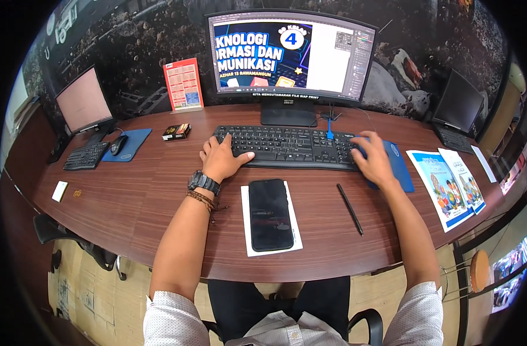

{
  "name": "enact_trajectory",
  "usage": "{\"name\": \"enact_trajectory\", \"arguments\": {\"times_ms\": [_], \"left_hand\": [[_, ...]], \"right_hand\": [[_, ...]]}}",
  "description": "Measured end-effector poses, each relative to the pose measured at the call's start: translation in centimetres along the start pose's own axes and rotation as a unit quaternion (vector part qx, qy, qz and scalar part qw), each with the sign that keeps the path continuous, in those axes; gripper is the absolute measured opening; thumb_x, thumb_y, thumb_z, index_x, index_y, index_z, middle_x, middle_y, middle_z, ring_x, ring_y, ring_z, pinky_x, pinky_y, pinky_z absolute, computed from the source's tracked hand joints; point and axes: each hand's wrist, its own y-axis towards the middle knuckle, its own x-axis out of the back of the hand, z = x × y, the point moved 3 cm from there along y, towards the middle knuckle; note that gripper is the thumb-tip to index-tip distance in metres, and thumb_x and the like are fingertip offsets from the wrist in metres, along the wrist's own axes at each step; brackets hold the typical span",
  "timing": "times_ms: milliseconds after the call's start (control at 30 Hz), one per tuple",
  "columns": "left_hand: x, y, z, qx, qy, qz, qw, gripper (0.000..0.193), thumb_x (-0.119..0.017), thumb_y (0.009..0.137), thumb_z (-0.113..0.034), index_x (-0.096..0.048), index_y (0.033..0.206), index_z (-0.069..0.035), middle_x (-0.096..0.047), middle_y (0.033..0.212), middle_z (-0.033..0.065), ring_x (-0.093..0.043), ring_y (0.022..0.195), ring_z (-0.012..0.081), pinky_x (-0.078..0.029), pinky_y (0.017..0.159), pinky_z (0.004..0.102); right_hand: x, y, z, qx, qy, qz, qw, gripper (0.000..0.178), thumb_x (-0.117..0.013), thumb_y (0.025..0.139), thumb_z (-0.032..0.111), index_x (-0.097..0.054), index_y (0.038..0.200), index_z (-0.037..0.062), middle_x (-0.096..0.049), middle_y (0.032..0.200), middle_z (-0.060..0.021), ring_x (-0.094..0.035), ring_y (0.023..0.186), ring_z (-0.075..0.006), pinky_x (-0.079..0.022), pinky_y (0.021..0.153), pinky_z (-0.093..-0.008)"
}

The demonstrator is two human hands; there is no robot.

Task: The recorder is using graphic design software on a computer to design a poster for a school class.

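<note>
My left hand (220,158) rests on the left end of a black keyboard (286,141), fingers spread over the keys and thumb at the near edge. At the keyboard's right end, my right hand (371,157) is bent, with its fingers apart by the number keys. It partly covers a blue mouse pad (400,170); whatever lies under the palm is hidden. Behind the keyboard a wide monitor (321,57) shows a blue cover design in an editing program. A dark phone (271,216) lies on white paper (298,239) in front, left of a black stylus-like pen (350,209).
A small dark box (177,132) and red standing calendar (184,85) are left of the monitor. Farther left are another monitor (83,101), keyboard (86,157) and mouse (119,145). Printed booklets (445,187) lie on the right, before a dark screen (459,101). A blue plug (330,129) touches the keyboard.
</note>
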Motion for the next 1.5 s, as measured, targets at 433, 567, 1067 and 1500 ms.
{"name": "enact_trajectory", "arguments": {"times_ms": [433, 567, 1067, 1500], "left_hand": [[-0.5, -0.2, 0.8, 0.013, -0.044, 0.005, 0.999, 0.093, -0.071, 0.078, -0.064, -0.046, 0.144, -0.003, -0.04, 0.143, 0.0286, -0.033, 0.136, 0.0468, -0.026, 0.111, 0.0626], [-0.4, 0.3, 1.4, 0.02, -0.075, -0.009, 0.997, 0.062, -0.064, 0.092, -0.045, -0.052, 0.141, -0.009, -0.046, 0.139, 0.0243, -0.04, 0.13, 0.0468, -0.032, 0.106, 0.0625], [-1.0, 0.5, 1.2, 0.007, -0.032, -0.021, 0.999, 0.053, -0.055, 0.087, -0.006, -0.053, 0.14, -0.014, -0.045, 0.146, 0.0177, -0.04, 0.131, 0.0461, -0.036, 0.104, 0.062], [-0.7, 0.1, 0.9, 0.007, -0.018, -0.008, 1.0, 0.058, -0.053, 0.087, -0.004, -0.048, 0.144, -0.015, -0.039, 0.151, 0.0193, -0.036, 0.134, 0.0494, -0.033, 0.107, 0.063]], "right_hand": [[-4.7, 1.9, 3.5, 0.052, -0.086, 0.063, 0.993, 0.032, -0.061, 0.093, 0.036, -0.07, 0.116, 0.016, -0.049, 0.135, -0.0208, -0.039, 0.131, -0.0393, -0.028, 0.111, -0.0509], [-0.9, 0.9, 0.1, 0.001, -0.035, 0.006, 0.999, 0.026, -0.064, 0.09, 0.025, -0.071, 0.11, 0.0094, -0.055, 0.127, -0.0203, -0.047, 0.125, -0.0385, -0.037, 0.106, -0.0475], [1.2, -2.6, -5.7, -0.169, -0.022, -0.015, 0.985, 0.041, -0.07, 0.085, 0.029, -0.065, 0.12, 0.0091, -0.053, 0.127, -0.0163, -0.059, 0.113, -0.0382, -0.049, 0.094, -0.0451], [1.0, -2.7, -5.9, -0.18, -0.007, -0.016, 0.983, 0.039, -0.069, 0.084, 0.027, -0.066, 0.119, 0.0121, -0.054, 0.127, -0.0146, -0.059, 0.114, -0.0368, -0.049, 0.095, -0.0442]]}}
